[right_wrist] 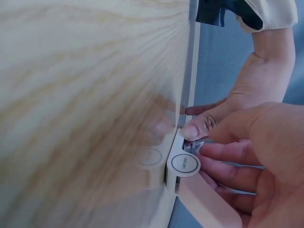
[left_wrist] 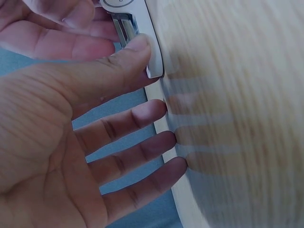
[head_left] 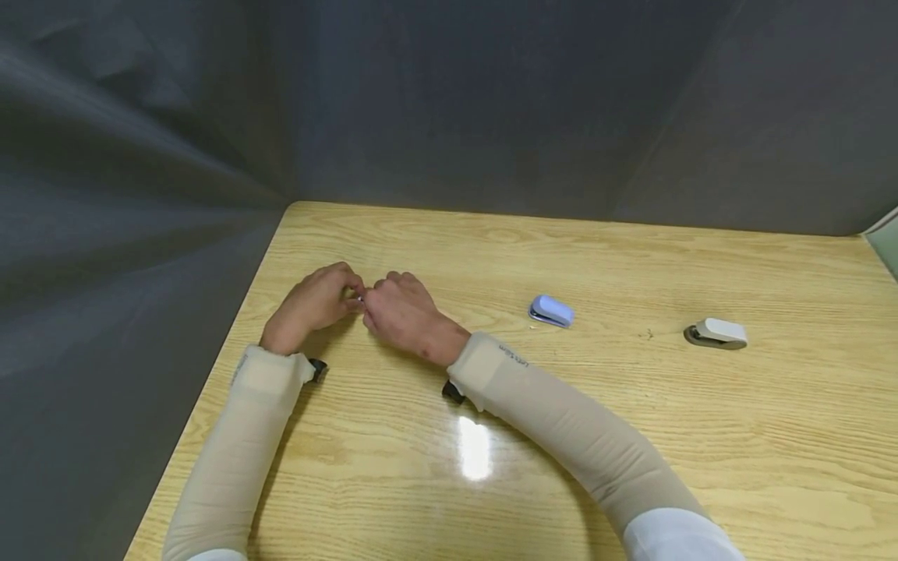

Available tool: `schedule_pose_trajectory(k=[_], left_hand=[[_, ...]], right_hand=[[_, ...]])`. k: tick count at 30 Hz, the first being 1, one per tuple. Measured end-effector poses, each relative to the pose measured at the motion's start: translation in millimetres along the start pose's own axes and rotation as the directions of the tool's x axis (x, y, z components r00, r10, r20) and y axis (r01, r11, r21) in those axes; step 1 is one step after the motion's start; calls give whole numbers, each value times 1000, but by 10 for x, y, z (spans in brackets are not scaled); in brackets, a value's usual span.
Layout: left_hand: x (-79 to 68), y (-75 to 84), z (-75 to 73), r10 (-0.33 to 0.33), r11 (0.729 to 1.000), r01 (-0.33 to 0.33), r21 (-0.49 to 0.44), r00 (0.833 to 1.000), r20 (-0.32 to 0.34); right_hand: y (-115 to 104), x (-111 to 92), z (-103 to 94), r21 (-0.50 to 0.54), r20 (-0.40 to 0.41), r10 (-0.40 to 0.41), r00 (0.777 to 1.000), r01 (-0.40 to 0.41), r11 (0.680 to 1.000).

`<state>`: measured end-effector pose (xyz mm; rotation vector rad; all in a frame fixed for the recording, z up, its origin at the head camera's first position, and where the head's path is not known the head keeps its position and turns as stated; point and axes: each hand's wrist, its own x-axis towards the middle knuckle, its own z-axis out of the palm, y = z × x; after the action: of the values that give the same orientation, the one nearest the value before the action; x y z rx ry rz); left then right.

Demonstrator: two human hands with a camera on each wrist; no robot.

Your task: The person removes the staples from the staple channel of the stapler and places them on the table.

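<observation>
Both hands are at a small pale stapler [right_wrist: 185,164], mostly hidden by fingers in the head view. It is swung open, its pinkish top arm [right_wrist: 209,202] folded away from the base and metal parts showing by the round hinge. My left hand [head_left: 316,302] pinches the stapler's base [left_wrist: 154,57] with the thumb over the metal channel; its other three fingers extend with tips near the tabletop. My right hand [head_left: 405,313] holds the stapler around the top arm, fingertips beside the metal part. What exactly those fingertips touch is partly hidden.
A lavender-blue stapler [head_left: 551,311] lies on the wooden table [head_left: 379,467] right of my hands. Farther right lies a white and grey stapler [head_left: 717,333]. Small dark specks [head_left: 646,335] lie between them. Dark sheeting [head_left: 491,109] borders the table's back and left.
</observation>
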<state>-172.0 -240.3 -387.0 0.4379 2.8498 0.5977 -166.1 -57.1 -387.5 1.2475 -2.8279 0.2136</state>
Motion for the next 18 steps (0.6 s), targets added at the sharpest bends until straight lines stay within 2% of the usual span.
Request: schedule_pose_trajectory(k=[10, 18], left_hand=[[13, 11, -1, 18, 1000, -18, 6, 1000, -23], [3, 3, 4, 7, 1000, -7, -4, 1000, -18]], right_hand=[[12, 28, -7, 49, 53, 41, 998, -44, 998], [15, 52, 9, 122, 32, 40, 999, -43, 992]])
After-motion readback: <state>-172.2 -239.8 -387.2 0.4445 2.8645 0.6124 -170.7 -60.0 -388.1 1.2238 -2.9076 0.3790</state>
